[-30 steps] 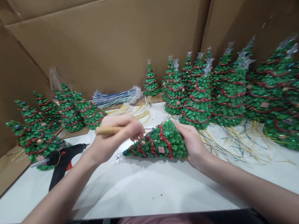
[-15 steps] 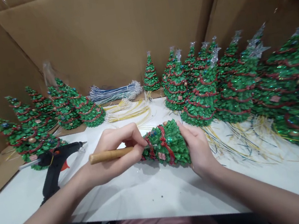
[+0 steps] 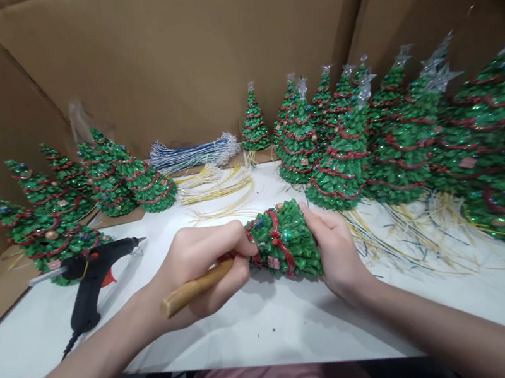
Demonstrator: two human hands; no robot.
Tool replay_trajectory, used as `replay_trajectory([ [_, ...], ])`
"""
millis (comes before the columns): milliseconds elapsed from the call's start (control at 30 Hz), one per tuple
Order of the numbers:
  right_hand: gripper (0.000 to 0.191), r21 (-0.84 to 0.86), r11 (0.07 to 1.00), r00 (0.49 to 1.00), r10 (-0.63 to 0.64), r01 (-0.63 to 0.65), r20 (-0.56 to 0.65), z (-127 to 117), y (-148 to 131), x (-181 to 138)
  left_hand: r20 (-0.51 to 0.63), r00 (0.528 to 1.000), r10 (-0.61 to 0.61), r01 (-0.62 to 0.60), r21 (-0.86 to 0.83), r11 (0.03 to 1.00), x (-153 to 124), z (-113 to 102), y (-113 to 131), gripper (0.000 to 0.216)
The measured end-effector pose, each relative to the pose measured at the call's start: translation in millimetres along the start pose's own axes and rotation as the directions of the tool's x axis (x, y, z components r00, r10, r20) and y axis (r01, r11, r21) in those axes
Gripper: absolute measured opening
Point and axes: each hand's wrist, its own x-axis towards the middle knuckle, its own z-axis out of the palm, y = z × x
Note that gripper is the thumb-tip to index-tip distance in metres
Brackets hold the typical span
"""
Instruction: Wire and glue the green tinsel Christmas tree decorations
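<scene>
A small green Christmas tree (image 3: 284,241) with red garlands lies on its side on the white table (image 3: 274,326), its top pointing left. My right hand (image 3: 333,246) is closed round its wide base. My left hand (image 3: 202,264) is closed on a wooden-handled tool (image 3: 192,290); the handle sticks out down-left, and the tool's tip is hidden at the tree's top behind my fingers.
A black glue gun (image 3: 89,279) lies at the left. Several trees (image 3: 67,199) stand at the back left, many more trees (image 3: 391,128) with clear star tops at the right. Bundles of blue wires (image 3: 194,155) and yellow fibres (image 3: 218,188) lie behind. Cardboard walls (image 3: 192,51) surround the table.
My left hand slid right along the tree to its top and now covers it. The tool handle swung from level and pointing left to slanting down-left. The tree turned slightly.
</scene>
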Motion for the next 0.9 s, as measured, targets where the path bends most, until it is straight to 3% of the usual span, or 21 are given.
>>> replay_trajectory([
  [133, 0.029, 0.01, 0.999, 0.999, 0.03, -0.03, 0.013, -1, 1, 1, 0.014, 1.0, 0.01, -0.01, 0.03, 1.0, 2, 0, 0, 0.011],
  [467, 0.031, 0.009, 1.0, 1.0, 0.024, -0.024, 0.017, -2, 1, 0, 0.005, 0.996, -0.086, 0.085, -0.183, 0.979, -1, 5, -15, 0.01],
  [900, 0.033, -0.013, 0.999, 0.999, 0.034, -0.034, 0.016, -1, 2, 0, -0.043, 0.965, -0.259, 0.196, -0.539, 0.819, -6, 19, -27, 0.016],
])
